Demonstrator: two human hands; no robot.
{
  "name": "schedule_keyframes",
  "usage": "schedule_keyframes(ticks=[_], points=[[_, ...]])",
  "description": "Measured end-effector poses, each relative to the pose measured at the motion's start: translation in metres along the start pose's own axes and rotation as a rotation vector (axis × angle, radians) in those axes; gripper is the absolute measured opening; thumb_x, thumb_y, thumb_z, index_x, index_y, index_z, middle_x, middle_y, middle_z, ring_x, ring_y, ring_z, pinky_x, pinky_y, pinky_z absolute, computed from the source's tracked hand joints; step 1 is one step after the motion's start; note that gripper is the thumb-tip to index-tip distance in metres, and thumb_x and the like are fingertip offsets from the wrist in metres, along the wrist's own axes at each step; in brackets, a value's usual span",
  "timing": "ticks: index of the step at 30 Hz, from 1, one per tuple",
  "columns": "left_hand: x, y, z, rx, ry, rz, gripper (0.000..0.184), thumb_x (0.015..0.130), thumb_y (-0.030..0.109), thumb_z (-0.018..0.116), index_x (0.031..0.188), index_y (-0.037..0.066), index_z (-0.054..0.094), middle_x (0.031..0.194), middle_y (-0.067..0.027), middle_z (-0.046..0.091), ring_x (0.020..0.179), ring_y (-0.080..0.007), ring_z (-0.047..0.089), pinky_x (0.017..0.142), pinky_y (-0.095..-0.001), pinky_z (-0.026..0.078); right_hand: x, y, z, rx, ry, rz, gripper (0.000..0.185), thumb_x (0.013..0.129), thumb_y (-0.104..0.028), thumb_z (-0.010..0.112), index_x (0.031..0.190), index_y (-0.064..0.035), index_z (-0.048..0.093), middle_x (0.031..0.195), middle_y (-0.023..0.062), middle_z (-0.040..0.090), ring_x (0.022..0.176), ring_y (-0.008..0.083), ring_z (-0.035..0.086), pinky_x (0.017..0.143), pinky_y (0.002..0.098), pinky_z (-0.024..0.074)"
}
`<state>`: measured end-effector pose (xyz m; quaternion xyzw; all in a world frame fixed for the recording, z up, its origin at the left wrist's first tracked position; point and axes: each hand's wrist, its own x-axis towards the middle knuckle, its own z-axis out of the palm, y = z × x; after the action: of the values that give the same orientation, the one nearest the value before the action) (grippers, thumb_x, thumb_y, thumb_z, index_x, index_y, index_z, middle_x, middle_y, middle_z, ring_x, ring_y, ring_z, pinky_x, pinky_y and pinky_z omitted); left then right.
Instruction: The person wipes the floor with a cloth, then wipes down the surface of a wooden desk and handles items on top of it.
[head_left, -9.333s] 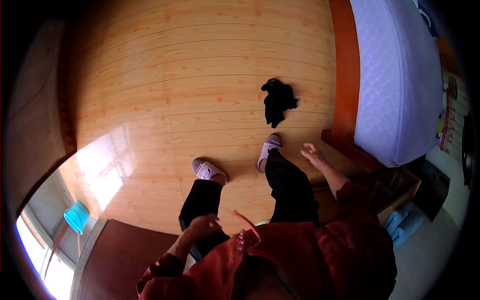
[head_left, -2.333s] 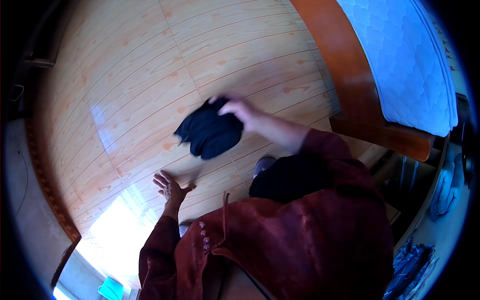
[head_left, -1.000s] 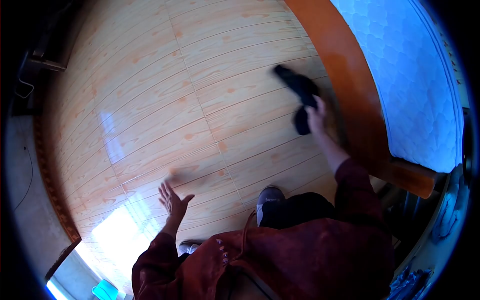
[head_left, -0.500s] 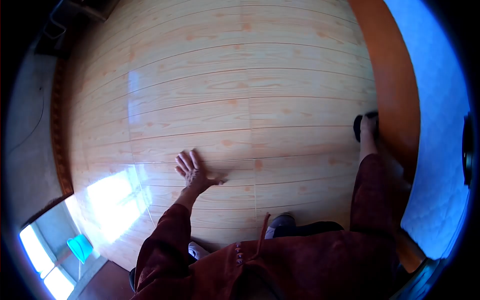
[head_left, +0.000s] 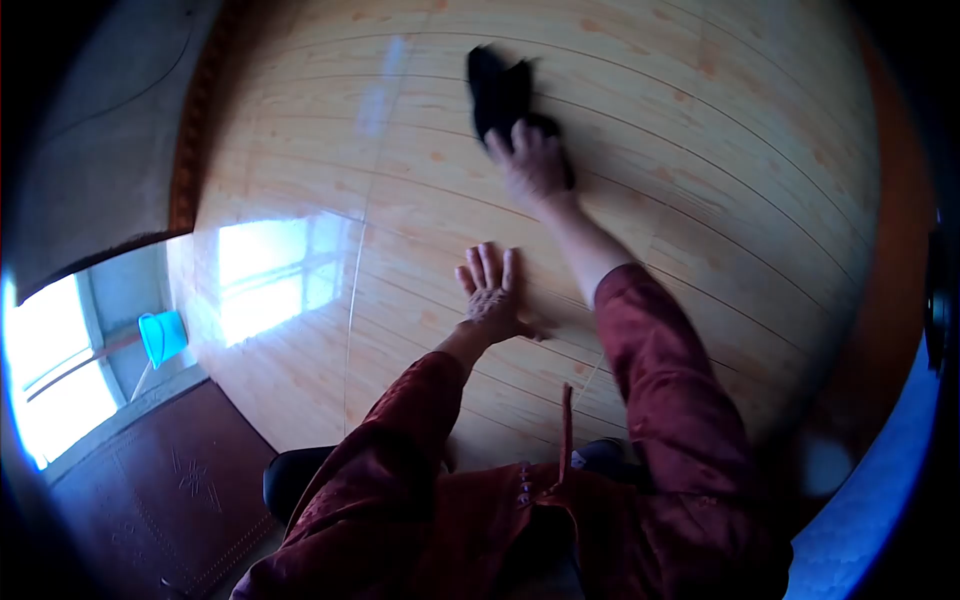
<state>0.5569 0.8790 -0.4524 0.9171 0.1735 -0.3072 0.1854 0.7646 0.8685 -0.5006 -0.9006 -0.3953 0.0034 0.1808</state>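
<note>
My right hand (head_left: 530, 170), at the upper middle of the view, presses a crumpled black cloth (head_left: 500, 95) onto the wood-patterned floor (head_left: 420, 200). Its fingers lie over the near end of the cloth, which is slightly blurred and spreads out beyond them. Closer to my body, my left hand (head_left: 492, 305) rests on the bare floor with the fingers spread and the thumb out to the right. Nothing is in it. Dark red sleeves cover both arms.
A turquoise bucket (head_left: 163, 337) is at the left by a bright window (head_left: 45, 360). Below it is a brown leather-like surface (head_left: 170, 490). An orange-brown wooden board (head_left: 895, 220) runs along the right, with a pale blue quilted mattress edge (head_left: 860, 540) beyond.
My right hand has swept the black cloth leftward and away from me, from beside the wooden board to mid-floor. The view has turned left. My left hand stays spread on the floor.
</note>
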Motion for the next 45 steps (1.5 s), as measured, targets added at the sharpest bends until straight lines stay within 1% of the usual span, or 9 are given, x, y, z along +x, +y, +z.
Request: schedule_keyframes(ticks=[6,12,18,23,29,32,33,40,45], points=[[0.009,-0.018,0.031,0.088,0.007,0.006,0.138,0.047,0.066,0.079,0.149,0.01,0.004,0.151,-0.0277,-0.007,0.136,-0.0532,-0.013,0.105,-0.0669,-0.006,-0.021,-0.108,0.01,1.252,-0.169,0.335,0.048,0.075,-0.018,0.061,0.122,-0.0091,0.055,0.106,0.0231,0.062,0.102,0.0349,0.06,0.089,0.0385,0.0466],[-0.004,-0.01,0.006,-0.073,0.134,0.086,0.148,0.036,0.058,0.087,0.148,0.009,0.004,0.149,-0.0323,-0.004,0.137,-0.0528,-0.01,0.103,-0.0705,0.002,-0.046,0.009,-0.097,1.905,-0.207,0.45,0.039,0.08,-0.014,0.053,0.116,0.0009,0.056,0.102,0.0114,0.064,0.089,0.02,0.062,0.08,0.0309,0.0509],[-0.006,-0.015,0.013,-0.073,0.15,0.125,0.151,0.036,0.057,0.089,0.148,0.008,0.0,0.149,-0.0327,-0.009,0.136,-0.0528,-0.015,0.102,-0.0711,0.001,-0.203,0.147,-0.2,1.213,0.097,0.749,0.05,0.083,-0.017,0.056,0.13,-0.0022,0.048,0.122,0.011,0.055,0.112,0.0208,0.053,0.096,0.0308,0.0419],[-0.011,-0.022,0.001,-0.001,0.08,0.183,0.144,0.042,0.058,0.087,0.149,0.012,0.003,0.15,-0.0317,-0.008,0.138,-0.0506,-0.012,0.105,-0.0678,0.003,-0.405,0.259,-0.134,0.081,0.026,0.898,0.065,0.08,-0.011,0.058,0.141,-0.0113,0.036,0.138,0.0192,0.044,0.127,0.0338,0.043,0.104,0.0375,0.0358],[-0.022,-0.062,0.011,-0.037,0.237,0.326,0.103,0.064,0.05,0.078,0.145,0.01,0.029,0.151,-0.0248,0.013,0.14,-0.0435,0.01,0.112,-0.0526,0.016,-0.332,0.215,-0.111,-0.189,-0.188,1.092,0.074,0.081,-0.022,0.067,0.143,-0.0121,0.028,0.128,0.026,0.047,0.115,0.0397,0.05,0.096,0.0449,0.0437],[-0.047,-0.069,0.045,-0.149,0.309,0.355,0.086,0.074,0.051,0.07,0.14,0.006,0.037,0.15,-0.0218,0.022,0.14,-0.0407,0.016,0.113,-0.0469,0.02,-0.258,0.138,-0.085,-0.428,-0.156,0.597,0.063,0.083,-0.012,0.052,0.142,-0.0134,0.03,0.12,0.0238,0.049,0.105,0.0418,0.053,0.09,0.0459,0.0462],[-0.055,-0.07,0.055,-0.194,0.288,0.353,0.084,0.076,0.051,0.069,0.14,0.005,0.037,0.149,-0.0217,0.023,0.139,-0.0403,0.018,0.113,-0.0461,0.021,-0.21,0.073,-0.114,-0.312,-0.404,0.703,0.057,0.086,-0.016,0.049,0.14,-0.0141,0.033,0.119,0.0227,0.047,0.106,0.0397,0.051,0.089,0.0452,0.0461],[-0.082,-0.078,0.083,-1.046,0.252,0.062,0.047,0.097,0.037,0.047,0.123,-0.002,0.05,0.122,-0.0171,0.057,0.114,-0.0313,0.053,0.095,-0.0369,0.043,-0.154,-0.118,-0.03,0.174,-0.384,0.177,0.056,0.082,-0.018,0.055,0.135,-0.0094,0.041,0.132,0.027,0.042,0.117,0.0426,0.047,0.098,0.0462,0.0409],[-0.09,-0.093,0.041,-2.07,0.175,-0.386,0.074,0.083,0.07,0.046,0.122,0.007,0.048,0.112,-0.0122,0.058,0.098,-0.0258,0.059,0.081,-0.0414,0.049,-0.156,-0.164,-0.008,1.27,-0.349,0.469,0.063,0.07,-0.017,0.056,0.131,-0.0052,0.048,0.126,0.0175,0.054,0.119,0.0287,0.049,0.1,0.0353,0.0391]])
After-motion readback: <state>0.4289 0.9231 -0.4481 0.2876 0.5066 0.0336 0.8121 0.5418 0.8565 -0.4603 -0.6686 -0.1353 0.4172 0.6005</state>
